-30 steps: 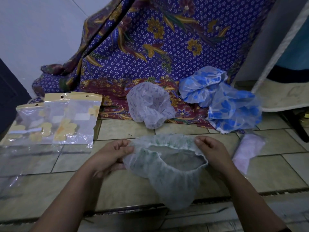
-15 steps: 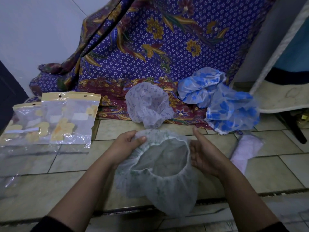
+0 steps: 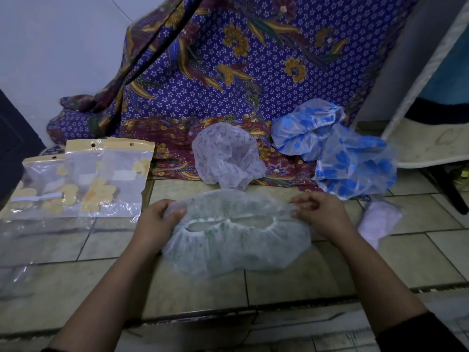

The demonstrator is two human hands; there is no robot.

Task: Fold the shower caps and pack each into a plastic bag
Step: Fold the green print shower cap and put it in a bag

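A pale green-patterned shower cap (image 3: 236, 240) is stretched wide and flat over the tiled floor, its elastic opening pulled into a long slit. My left hand (image 3: 158, 222) grips its left end and my right hand (image 3: 319, 214) pinches its right end. Behind it lie a lilac-patterned cap (image 3: 225, 156) and two blue-flowered caps (image 3: 307, 128) (image 3: 355, 166). Clear plastic bags with yellow headers (image 3: 83, 179) lie at the left. A small pink folded cap (image 3: 380, 222) rests at the right.
A purple batik cloth (image 3: 228, 72) hangs and pools behind the caps. More clear plastic (image 3: 38, 240) lies flat on the floor at the left. A white mat and dark frame (image 3: 431, 148) stand at the right. A floor step edge (image 3: 228, 311) runs across near me.
My hands moved apart and pulled the green cap from a round open shape into a wide flat one, lower toward the floor.
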